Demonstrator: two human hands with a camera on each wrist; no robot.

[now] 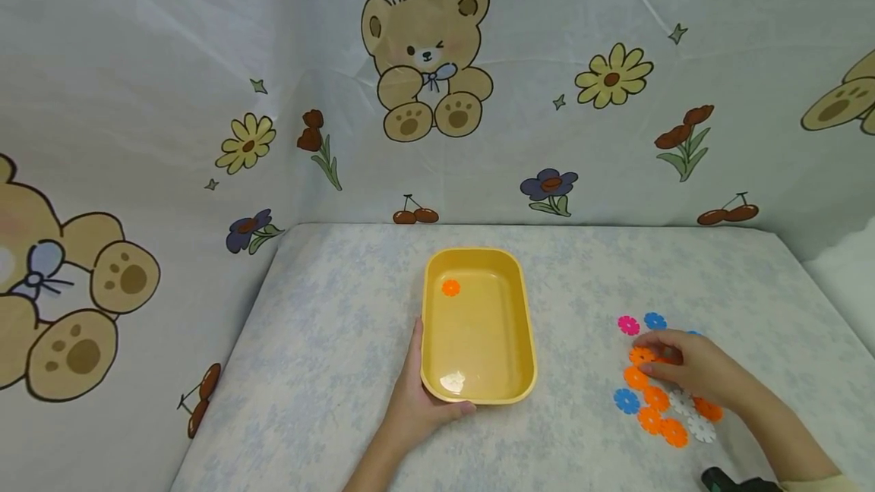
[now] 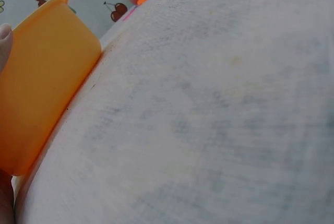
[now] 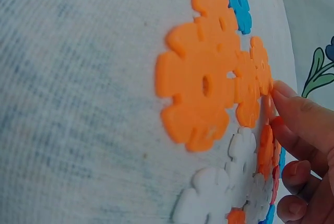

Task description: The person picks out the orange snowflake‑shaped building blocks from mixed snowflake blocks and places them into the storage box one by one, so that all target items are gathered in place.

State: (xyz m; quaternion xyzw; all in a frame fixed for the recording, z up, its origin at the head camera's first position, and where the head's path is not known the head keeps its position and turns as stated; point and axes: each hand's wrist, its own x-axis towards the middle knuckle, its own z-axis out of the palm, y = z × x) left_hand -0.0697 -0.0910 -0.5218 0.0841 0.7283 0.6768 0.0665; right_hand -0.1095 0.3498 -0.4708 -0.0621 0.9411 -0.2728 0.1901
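Observation:
A yellow plastic tray [image 1: 478, 325] stands on the table with one orange flower-shaped disc [image 1: 450, 288] lying inside. My left hand [image 1: 420, 405] holds the tray at its near left corner, thumb along the front wall and fingers against the left side. To the right, my right hand [image 1: 690, 363] reaches over a loose group of notched plastic flower discs. Its thumb and index finger pinch an orange flower disc [image 1: 641, 356] at the group's far left. Around it lie more orange discs [image 3: 198, 85], white discs [image 3: 209, 198], a blue disc [image 1: 626, 401] and a pink disc [image 1: 629, 326]. The hand covers part of the group.
A pale, mottled cloth covers the table [image 1: 328, 325]. Behind and to the left hangs a white curtain [image 1: 437, 173] printed with bears and flowers. A black object [image 1: 738, 480] shows at the bottom edge, by the right forearm.

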